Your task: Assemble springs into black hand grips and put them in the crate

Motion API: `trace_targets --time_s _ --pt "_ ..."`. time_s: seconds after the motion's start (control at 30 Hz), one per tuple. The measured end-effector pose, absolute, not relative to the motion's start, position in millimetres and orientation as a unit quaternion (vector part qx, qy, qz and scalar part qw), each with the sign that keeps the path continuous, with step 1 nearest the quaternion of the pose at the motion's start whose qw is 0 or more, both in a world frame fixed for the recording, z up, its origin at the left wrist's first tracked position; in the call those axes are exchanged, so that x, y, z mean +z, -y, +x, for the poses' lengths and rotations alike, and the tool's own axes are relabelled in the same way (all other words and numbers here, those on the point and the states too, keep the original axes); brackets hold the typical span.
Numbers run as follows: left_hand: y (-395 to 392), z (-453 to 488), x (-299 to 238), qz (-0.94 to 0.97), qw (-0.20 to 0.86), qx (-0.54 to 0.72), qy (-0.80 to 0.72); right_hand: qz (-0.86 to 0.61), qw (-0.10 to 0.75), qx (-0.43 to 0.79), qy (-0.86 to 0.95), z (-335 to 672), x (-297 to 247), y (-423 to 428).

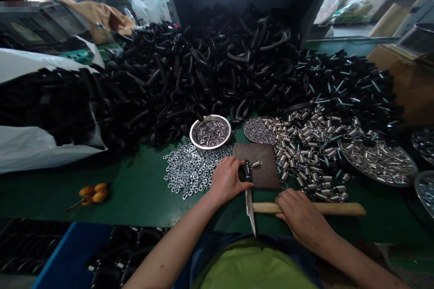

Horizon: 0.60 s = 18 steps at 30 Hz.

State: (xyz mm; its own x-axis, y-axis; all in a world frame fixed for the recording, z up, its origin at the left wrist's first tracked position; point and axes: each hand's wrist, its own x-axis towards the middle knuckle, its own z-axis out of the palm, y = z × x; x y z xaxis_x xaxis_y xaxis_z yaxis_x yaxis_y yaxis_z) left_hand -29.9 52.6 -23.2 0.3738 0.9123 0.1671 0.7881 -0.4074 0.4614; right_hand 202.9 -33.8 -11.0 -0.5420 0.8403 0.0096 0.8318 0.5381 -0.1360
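My left hand is closed, thumb and fingers gripping a small black part over a dark brown metal plate. A short coil spring sticks out to the right from the part's upper end. My right hand is wrapped round the wooden handle of a hammer. The hammer's long, pointed metal head lies just below my left thumb, its narrow tip towards my body. My left fingers hide some of the black part.
Loose nuts spread left of the plate, below a bowl of small metal pins. Coil springs are heaped to the right, near a tray of metal pins. Black curved parts pile up behind. Orange fruits lie at left.
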Motion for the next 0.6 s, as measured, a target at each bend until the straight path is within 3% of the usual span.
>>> trace_targets --time_s 0.13,0.3,0.37,0.5,0.6 --pt "-54 -30 -20 0.813 0.162 0.195 -0.525 -0.451 0.084 0.121 0.881 204 26 26" --pt "-54 -30 -19 0.806 0.172 0.200 -0.529 -0.509 0.283 0.124 0.803 194 58 5" --pt "-53 -30 -20 0.802 0.175 0.205 -0.532 -0.540 0.267 0.117 0.789 189 48 -4" --pt "-54 -29 -22 0.801 0.177 0.208 -0.532 -0.556 0.144 0.171 0.800 184 37 -14" --pt "-54 -30 -23 0.801 0.173 0.207 -0.534 -0.558 0.237 0.132 0.784 184 48 -12"
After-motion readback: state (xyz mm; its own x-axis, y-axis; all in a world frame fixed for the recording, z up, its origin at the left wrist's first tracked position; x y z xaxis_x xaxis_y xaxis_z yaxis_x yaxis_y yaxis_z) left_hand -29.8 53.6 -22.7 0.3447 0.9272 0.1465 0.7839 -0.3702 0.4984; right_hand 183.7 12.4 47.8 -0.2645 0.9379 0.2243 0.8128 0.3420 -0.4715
